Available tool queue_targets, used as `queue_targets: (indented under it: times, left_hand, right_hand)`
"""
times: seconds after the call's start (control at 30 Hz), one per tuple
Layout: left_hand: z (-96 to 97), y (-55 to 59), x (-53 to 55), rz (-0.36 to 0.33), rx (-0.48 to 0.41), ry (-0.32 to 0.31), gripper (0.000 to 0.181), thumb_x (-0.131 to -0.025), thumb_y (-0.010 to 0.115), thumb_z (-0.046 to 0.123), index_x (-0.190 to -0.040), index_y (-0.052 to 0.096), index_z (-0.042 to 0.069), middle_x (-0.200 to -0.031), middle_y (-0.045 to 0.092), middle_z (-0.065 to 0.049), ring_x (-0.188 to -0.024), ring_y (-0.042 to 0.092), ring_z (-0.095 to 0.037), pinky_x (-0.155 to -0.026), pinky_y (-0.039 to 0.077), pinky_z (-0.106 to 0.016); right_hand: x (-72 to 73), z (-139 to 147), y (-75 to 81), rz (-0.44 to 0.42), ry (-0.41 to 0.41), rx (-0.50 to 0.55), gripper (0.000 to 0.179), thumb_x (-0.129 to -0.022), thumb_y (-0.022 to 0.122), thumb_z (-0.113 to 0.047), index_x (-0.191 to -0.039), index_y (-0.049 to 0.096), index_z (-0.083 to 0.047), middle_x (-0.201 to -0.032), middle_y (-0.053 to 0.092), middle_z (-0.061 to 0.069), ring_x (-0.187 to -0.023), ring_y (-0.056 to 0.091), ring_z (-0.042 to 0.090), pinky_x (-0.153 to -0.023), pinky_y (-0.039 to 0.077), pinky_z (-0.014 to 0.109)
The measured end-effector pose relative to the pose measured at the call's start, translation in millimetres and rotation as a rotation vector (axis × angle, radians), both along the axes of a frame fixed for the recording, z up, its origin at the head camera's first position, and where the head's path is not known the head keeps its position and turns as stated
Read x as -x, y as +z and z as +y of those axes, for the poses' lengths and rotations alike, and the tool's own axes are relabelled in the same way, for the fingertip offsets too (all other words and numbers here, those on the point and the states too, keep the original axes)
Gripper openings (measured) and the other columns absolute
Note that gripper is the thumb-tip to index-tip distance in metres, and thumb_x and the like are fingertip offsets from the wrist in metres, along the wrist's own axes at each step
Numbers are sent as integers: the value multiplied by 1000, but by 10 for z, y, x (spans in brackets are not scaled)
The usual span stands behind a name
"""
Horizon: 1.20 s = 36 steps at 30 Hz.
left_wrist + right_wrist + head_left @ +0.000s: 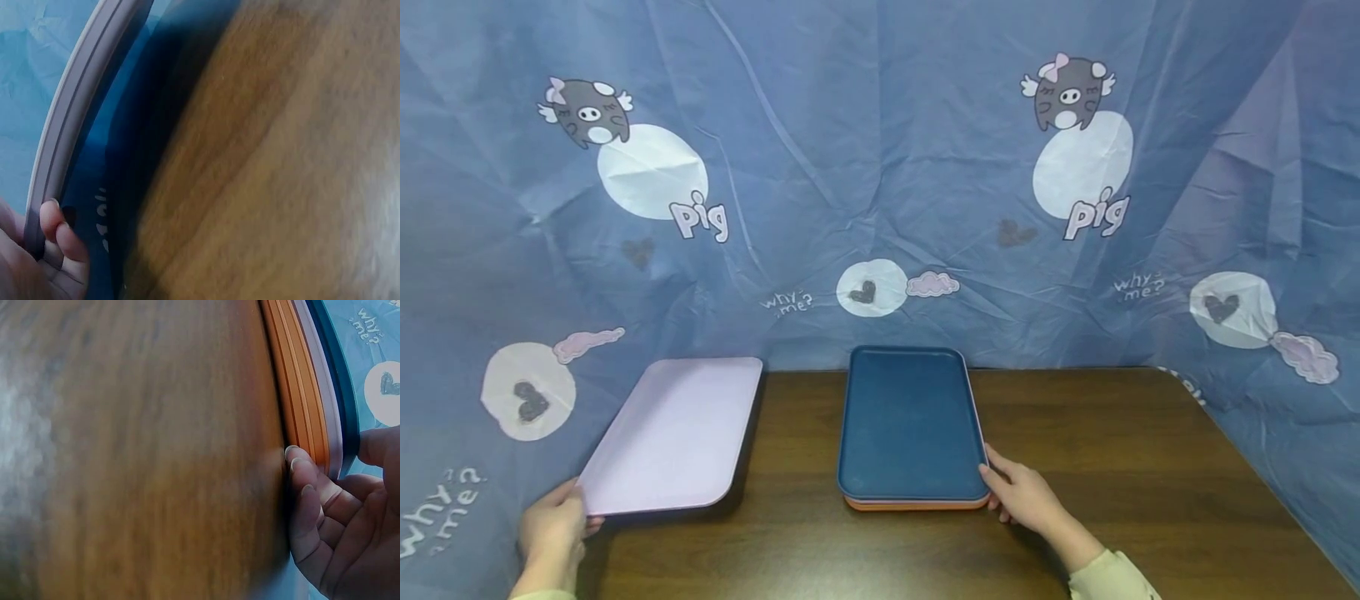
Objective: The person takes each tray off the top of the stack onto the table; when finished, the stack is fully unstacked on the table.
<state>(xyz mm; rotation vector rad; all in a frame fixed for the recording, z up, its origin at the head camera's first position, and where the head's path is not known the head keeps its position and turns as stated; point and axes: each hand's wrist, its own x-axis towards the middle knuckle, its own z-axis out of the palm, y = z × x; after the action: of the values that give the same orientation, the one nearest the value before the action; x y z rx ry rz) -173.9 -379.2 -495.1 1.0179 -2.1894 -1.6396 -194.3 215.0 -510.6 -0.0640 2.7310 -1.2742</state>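
Observation:
At the left of the head view, my left hand [552, 525] grips a lilac rectangular tray [673, 433] by its near left corner. The tray is held over the table's left side, and the left wrist view has fingertips [51, 215] curled beneath its rim. My right hand [1022, 498] holds the near right corner of a tray stack in the middle. A dark blue tray [913, 425] tops the stack, with another lilac tray [332, 434] under it and orange tray edges [303, 394] lowest. The thumb meets the blue rim while the fingers curl by the orange edge.
Brown wooden tabletop [1105, 442] extends around the stack and off to the right. A blue curtain [880, 167] printed with pigs, hearts and words hangs along the table's back and both sides.

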Motion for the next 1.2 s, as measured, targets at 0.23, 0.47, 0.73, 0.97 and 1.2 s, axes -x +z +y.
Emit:
queue_targets:
  times: [0.23, 0.47, 0.73, 0.97, 1.2]
  left_hand:
    - [-48, 30, -76, -44, 42, 63, 52, -108, 35, 16, -157, 38, -2, -139, 48, -41, -48, 55, -3, -46, 50, -23]
    - [-49, 2, -19, 12, 49, 226, 50, -103, 38, 8, -152, 44, -1, -149, 58, -24, -140, 52, -42, -126, 40, -42]
    - [-30, -65, 71, 56, 173, 353, 44, -97, 45, 5, -134, 63, -9, -83, 78, -3, -136, 50, -49, -124, 37, -53]
    - [-126, -67, 40, -157, 512, 170, 41, -99, 46, 17, -125, 61, -10, -134, 55, -40, -119, 50, -64, -104, 43, -66]
    - [-152, -45, -23, -296, 539, 130, 43, -100, 53, 23, -120, 64, -13, -136, 51, -44, -124, 47, -63, -108, 43, -64]
  right_hand:
    - [4, 9, 3, 6, 13, 7, 56, -108, 55, -29, -157, 44, -3, -65, 62, 2, -49, 56, 16, -46, 51, 29]
    - [-6, 11, 1, 2, 24, 17, 57, -108, 55, -30, -157, 43, -3, -65, 62, 2, -49, 55, 16, -46, 51, 29]
    - [-11, 26, 14, -5, 37, 25, 57, -108, 55, -31, -157, 42, -3, -65, 62, 3, -49, 56, 16, -46, 51, 29]
    - [-15, 28, 5, -13, 25, 32, 57, -109, 54, -31, -157, 42, -3, -66, 62, 2, -49, 56, 16, -47, 52, 30]
    - [-19, 23, 24, -12, 27, 36, 57, -109, 54, -30, -157, 43, -2, -66, 62, 2, -50, 55, 16, -47, 51, 30]
